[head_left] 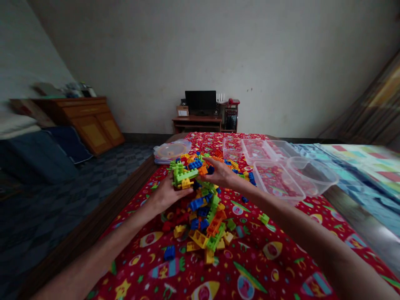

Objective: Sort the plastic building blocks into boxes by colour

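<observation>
A heap of toy building bricks (pixel 203 204) in green, yellow, blue, orange and red lies on the red patterned tablecloth (pixel 250 254). My left hand (pixel 168 193) is curled under a clump of green bricks (pixel 179 171) with a yellow one at its lower edge, raised over the heap. From the right, my right hand (pixel 220 173) closes against orange and blue bricks (pixel 204 170) beside that clump. Bricks partly cover the fingers of both hands. Nearer to me, a loose blue brick (pixel 169 252) rests on the cloth.
Clear plastic containers (pixel 278 183) stand to the right of the heap, several in number. Stacked clear lids (pixel 171 151) sit at the far left edge of the table. A small green brick (pixel 264 218) lies apart on the right. Beyond, a monitor (pixel 200 101) stands on a desk.
</observation>
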Tool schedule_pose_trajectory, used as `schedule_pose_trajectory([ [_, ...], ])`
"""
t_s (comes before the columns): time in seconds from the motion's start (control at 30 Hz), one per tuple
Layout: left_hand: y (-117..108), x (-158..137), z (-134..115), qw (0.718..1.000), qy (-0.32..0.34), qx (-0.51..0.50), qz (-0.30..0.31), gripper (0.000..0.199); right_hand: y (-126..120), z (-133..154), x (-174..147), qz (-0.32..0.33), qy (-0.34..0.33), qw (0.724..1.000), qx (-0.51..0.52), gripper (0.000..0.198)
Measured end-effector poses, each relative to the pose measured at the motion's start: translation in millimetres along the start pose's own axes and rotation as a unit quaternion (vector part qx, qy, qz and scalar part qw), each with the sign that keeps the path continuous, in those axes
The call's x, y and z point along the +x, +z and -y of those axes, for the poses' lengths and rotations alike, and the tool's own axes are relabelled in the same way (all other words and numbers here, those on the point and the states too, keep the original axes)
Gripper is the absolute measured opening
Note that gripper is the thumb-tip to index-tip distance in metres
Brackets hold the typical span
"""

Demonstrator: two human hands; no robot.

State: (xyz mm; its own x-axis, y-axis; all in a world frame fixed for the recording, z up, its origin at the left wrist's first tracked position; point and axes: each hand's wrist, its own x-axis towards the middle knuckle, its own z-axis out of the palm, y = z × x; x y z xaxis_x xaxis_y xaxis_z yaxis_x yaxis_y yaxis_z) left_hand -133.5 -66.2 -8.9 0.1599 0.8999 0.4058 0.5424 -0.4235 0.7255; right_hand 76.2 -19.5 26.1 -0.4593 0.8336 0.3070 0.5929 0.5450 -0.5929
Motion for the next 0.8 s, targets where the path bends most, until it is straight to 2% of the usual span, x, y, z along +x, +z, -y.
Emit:
schedule_pose_trajectory([
  [0.1, -8.2, 18.6, 1.3, 0.994, 0.005, 0.099, -0.037, 0.080, -10.4, 5.8, 16.8, -0.016, -0.006, 0.999, -0.038, 0.067],
  [0.2, -16.3, 29.5, 2.5, 0.978, -0.003, 0.209, -0.023, 0.077, -20.1, 7.1, 33.9, -0.006, -0.011, 0.995, -0.096, 0.066],
  [0.33, -26.5, 30.0, 5.8, 0.963, -0.041, 0.264, -0.037, 0.083, -34.6, 0.9, 47.2, 0.037, -0.006, 0.989, -0.140, 0.058],
  [0.47, -38.2, 16.6, 24.7, 0.965, -0.039, 0.254, -0.058, 0.082, -47.5, -18.8, 42.5, 0.037, 0.019, 0.991, -0.128, 0.043],
  [0.57, -44.4, 4.2, 50.9, 0.973, -0.060, 0.219, -0.053, 0.086, -48.5, -39.3, 34.2, 0.008, 0.031, 0.983, -0.179, 0.033],
  [0.7, -43.4, -1.6, 78.6, 0.986, -0.073, 0.147, -0.032, 0.100, -30.4, -61.8, 27.9, 0.063, 0.083, 0.976, -0.193, 0.049],
  [0.8, -38.3, 3.0, 78.5, 0.992, -0.072, 0.106, -0.001, 0.110, -9.4, -67.0, 26.3, 0.101, 0.099, 0.975, -0.169, 0.065],
])
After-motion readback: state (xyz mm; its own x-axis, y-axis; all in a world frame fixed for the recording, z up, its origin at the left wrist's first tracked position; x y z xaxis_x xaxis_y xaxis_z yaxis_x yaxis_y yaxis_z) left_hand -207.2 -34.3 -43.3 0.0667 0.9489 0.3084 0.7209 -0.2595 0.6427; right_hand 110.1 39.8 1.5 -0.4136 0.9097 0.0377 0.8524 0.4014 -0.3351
